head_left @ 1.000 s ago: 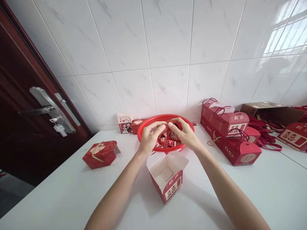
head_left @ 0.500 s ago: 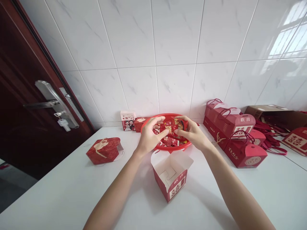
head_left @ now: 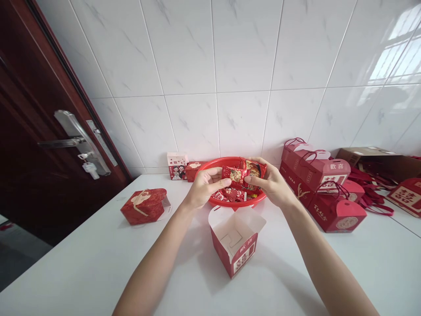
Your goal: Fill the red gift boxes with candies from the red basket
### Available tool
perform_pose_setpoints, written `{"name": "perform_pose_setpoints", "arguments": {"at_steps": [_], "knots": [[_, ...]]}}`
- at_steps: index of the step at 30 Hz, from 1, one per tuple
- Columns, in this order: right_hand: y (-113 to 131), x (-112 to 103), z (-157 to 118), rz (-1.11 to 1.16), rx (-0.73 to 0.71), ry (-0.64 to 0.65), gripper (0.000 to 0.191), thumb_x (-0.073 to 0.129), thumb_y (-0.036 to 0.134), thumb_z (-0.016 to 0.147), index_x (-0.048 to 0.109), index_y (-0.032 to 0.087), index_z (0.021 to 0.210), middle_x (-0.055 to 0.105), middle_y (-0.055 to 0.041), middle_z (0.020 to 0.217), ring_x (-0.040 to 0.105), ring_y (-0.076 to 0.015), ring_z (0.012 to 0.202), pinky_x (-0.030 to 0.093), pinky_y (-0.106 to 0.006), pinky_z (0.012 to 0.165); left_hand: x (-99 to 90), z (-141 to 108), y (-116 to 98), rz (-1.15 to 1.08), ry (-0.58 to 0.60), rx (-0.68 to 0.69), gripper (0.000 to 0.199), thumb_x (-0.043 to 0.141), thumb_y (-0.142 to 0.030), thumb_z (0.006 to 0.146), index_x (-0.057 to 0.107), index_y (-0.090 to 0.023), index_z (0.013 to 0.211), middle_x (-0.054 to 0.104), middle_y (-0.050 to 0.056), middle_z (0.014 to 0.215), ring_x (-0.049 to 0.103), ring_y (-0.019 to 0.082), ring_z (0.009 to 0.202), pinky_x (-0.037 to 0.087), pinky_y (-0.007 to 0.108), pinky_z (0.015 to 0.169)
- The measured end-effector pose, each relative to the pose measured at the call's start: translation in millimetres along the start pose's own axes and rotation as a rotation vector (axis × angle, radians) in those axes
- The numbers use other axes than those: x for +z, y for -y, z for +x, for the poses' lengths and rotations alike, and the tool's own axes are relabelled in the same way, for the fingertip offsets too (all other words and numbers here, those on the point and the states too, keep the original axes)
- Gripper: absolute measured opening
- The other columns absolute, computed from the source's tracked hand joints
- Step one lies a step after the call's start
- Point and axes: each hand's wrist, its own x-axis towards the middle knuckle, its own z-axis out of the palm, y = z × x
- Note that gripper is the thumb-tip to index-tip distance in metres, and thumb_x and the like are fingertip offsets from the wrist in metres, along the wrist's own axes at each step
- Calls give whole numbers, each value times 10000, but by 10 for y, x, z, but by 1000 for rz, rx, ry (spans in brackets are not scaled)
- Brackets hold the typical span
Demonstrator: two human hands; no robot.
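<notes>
My left hand [head_left: 204, 188] is closed on the left end of a small red snack packet [head_left: 237, 175] with gold print. My right hand [head_left: 272, 184] is closed on a larger red and gold snack packet [head_left: 258, 167], its thumb at the right end of the small one. Both packets are over a red plastic basket [head_left: 226, 204], in which several red wrapped sweets [head_left: 230, 194] lie. In front of the basket stands an open red gift box [head_left: 226, 250] with its white flaps up. Its visible inside holds nothing.
A closed red gift box [head_left: 143, 208] lies on the white table at left. Small printed boxes [head_left: 177, 166] stand by the tiled wall. Several red handled boxes [head_left: 332, 206] are stacked at right, near red ribbons [head_left: 371, 193] and a cardboard carton [head_left: 368, 151].
The packets have come up and tilted so their printed fronts show more clearly. My hands have shifted slightly, and the view has moved a little. The open box stays in place.
</notes>
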Motion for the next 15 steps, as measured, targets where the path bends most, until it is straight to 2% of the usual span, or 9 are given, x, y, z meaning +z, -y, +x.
{"name": "perform_pose_setpoints", "arguments": {"at_steps": [3,8,11,15], "knots": [[-6,2,-5,26,1,36,462,827,301,735,628,254,1150,728,-46,1107,692,-242,1007,567,-365,868,1,0,17,-44,-8,-2,280,842,-302,736,790,-179,983,784,70,980,713,228,934,554,333,862],[-13,41,-8,17,-6,-34,466,831,322,728,626,254,1141,731,-41,1061,696,-229,946,578,-353,815,71,-28,43,-71,-25,28,252,789,-347,809,785,-203,1015,771,62,1041,704,246,982,553,353,874],[-16,45,-5,-11,8,-20,487,840,331,716,623,249,1145,724,-39,1059,686,-218,929,572,-352,815,109,-37,61,-44,-45,21,278,774,-372,824,779,-201,1043,769,64,1030,705,254,980,557,367,880],[-14,16,-3,-60,44,22,520,837,339,709,615,234,1167,709,-43,1081,669,-204,928,558,-337,825,98,-21,53,-60,-132,28,231,783,-367,787,777,-184,928,762,45,938,698,221,912,565,347,864]]}}
